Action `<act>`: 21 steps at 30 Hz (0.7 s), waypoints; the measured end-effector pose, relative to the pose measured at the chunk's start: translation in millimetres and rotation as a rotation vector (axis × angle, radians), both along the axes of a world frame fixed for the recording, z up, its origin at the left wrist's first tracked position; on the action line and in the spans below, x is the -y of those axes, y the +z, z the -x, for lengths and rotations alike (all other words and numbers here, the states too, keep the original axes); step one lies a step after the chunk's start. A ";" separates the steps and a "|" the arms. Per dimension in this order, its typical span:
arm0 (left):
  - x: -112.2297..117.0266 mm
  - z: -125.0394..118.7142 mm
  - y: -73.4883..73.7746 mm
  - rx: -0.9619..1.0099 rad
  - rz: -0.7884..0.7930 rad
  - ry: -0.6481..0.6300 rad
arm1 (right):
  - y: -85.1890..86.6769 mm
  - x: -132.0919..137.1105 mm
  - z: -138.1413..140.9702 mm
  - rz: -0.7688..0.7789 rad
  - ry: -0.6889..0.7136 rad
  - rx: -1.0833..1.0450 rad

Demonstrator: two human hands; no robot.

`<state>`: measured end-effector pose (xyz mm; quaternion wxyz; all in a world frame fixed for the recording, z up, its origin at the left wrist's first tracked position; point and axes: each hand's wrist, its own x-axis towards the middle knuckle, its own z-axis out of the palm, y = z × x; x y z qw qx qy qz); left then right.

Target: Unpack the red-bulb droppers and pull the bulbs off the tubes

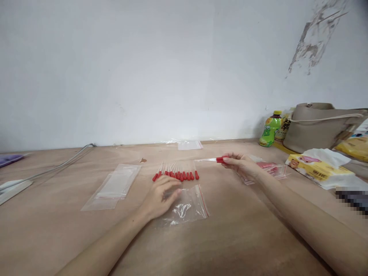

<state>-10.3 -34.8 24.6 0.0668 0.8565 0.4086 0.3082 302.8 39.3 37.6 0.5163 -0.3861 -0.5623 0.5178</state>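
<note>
Between the thumb and fingers of my right hand (237, 164) is a dropper (220, 159), held by its red rubber bulb, its clear thin tube pointing left. A row of several similar droppers (181, 175) lies on the table, red bulbs toward me and tubes away. My left hand (163, 193) is at the near side of that row, fingers loosely bent and apart, with nothing visible in them. It partly covers a clear zip bag (186, 207) with a red seal line. Beyond my right wrist lie clear bags with red contents (268, 168), partly hidden by the arm.
A stack of clear bags (115, 184) lies to the left, and another bag (189, 145) by the wall. On the right stand a green bottle (270, 130), a tissue pack (319, 168) and a beige handbag (313, 128). A grey cable (69, 163) crosses the left side.
</note>
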 end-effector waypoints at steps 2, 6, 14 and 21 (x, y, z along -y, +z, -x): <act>-10.9 4.0 3.8 -0.013 -0.150 0.143 | -1.0 -0.3 28.2 -0.135 -0.071 0.065; -28.3 17.4 3.1 -0.164 -0.233 0.296 | -6.2 1.1 87.9 -0.492 -0.159 0.309; -39.1 32.9 -12.1 -0.074 -0.026 0.278 | -24.4 -5.2 141.6 -0.801 -0.193 0.647; -31.6 29.2 -2.5 -0.027 -0.029 0.304 | -36.0 -8.7 151.9 -0.820 -0.099 0.734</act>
